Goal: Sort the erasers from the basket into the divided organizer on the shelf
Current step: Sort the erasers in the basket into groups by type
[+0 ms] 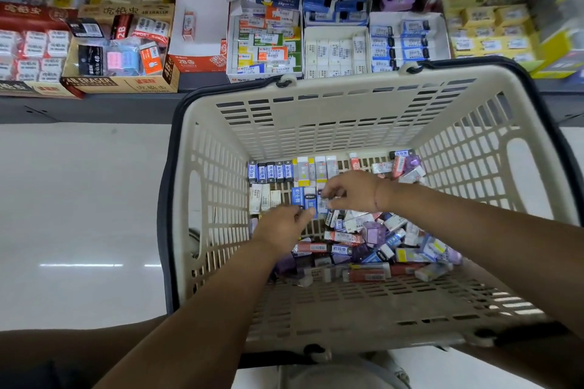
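Note:
A cream plastic basket with a dark rim stands in front of the shelf. On its floor, blue and white erasers lie in neat rows at the far left. A jumble of purple, red and white erasers fills the right and near side. Both my hands are inside the basket. My right hand pinches a small blue-and-white eraser at its fingertips. My left hand hovers beside it with curled fingers that hide whatever is under them. The divided organizer on the shelf holds sorted erasers.
On the left of the shelf stand a cardboard 4B ERASER box and a red 2B box. Yellow packs fill the right. The dark shelf edge runs behind the basket, with white floor to the left.

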The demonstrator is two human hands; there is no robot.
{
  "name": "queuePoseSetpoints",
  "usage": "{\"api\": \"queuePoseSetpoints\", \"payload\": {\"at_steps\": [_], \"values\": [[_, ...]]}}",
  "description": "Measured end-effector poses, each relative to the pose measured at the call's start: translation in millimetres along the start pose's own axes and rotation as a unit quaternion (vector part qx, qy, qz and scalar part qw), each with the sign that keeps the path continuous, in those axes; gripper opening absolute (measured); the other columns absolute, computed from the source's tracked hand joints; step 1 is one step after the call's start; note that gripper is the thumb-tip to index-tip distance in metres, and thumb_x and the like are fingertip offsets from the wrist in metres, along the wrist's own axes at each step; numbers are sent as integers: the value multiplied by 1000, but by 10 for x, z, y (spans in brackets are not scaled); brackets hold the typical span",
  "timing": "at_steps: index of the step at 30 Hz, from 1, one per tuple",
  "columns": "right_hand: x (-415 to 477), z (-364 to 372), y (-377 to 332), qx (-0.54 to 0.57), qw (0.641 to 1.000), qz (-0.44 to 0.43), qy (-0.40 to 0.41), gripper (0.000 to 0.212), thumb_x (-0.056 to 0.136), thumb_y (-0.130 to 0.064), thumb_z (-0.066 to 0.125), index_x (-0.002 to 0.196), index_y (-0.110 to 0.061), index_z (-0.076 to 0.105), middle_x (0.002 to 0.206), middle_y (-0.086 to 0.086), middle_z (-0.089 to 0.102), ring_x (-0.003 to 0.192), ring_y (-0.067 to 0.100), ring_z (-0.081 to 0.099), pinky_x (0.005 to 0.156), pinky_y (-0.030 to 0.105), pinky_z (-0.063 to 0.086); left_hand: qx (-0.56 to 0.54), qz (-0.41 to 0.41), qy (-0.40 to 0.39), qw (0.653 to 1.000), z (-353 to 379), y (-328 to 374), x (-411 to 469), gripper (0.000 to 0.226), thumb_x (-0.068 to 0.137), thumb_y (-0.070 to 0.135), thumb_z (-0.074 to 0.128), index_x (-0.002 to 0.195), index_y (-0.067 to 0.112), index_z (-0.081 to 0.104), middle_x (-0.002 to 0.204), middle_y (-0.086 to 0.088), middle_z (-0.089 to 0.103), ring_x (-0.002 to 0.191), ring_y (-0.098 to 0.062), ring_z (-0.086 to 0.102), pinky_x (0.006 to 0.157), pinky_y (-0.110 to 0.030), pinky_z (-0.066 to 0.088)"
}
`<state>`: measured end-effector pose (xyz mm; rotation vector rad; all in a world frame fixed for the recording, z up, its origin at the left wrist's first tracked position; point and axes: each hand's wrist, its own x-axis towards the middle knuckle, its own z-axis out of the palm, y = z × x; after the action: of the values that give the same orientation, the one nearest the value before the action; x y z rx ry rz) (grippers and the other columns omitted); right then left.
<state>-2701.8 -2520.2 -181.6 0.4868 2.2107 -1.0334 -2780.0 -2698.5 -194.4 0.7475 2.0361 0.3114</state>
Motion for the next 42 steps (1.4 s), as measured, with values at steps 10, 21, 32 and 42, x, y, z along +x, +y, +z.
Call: {"api": "queuePoseSetpoints", "payload": {"at_steps": [10,21,32,42], "values": [[-18,345,53,-262,963,-39,36,21,89,-28,60,105,-15,58,108,4,57,101,23,56,84,31,36,85,78,23,993,149,158,190,50,101,41,38,148,22,32,134,-6,39,126,-26,42,102,-36,40],[-114,344,93,-311,950,-33,18,36,92,-37,56,126,-24,55,126,1,48,121,22,44,106,40,26,130,75,20,989,157,160,268,64,101,44,36,153,31,2,151,-12,28,132,-30,40,101,-39,41],[-133,184,160,-123,990,-33,67,29,89,-33,64,113,-19,65,104,-3,58,100,15,56,90,26,40,74,74,77,991,168,42,155,63,100,43,39,152,16,16,148,-7,27,138,-25,27,113,-38,28],[598,228,-491,318,907,135,239,21,78,-16,75,63,-21,61,70,3,66,77,19,63,87,35,54,-212,-78,159,961,-25,15,98,45,102,37,38,133,7,49,126,-8,58,114,-25,54,88,-26,38]]}}
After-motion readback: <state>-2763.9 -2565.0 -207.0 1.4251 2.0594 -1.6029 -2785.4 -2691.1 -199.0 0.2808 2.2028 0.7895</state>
